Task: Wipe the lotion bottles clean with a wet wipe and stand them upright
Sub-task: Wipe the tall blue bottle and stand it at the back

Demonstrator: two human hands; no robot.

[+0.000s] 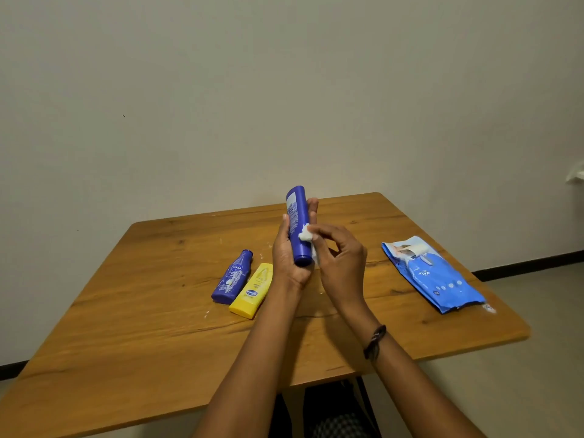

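My left hand (286,257) grips a tall dark blue lotion bottle (297,222) above the table, held with its cap end down toward my palm and its label side facing me. My right hand (339,257) pinches a small white wet wipe (306,233) and presses it against the bottle's right side. A smaller blue lotion bottle (232,278) lies flat on the table to the left. Beside it, touching, lies a yellow lotion tube (252,292), also flat.
The wooden table (158,311) carries an opened blue wet wipe pack (433,275) at the right, near the edge. Small white lotion smears (207,312) dot the wood around the lying bottles. A plain wall stands behind the table.
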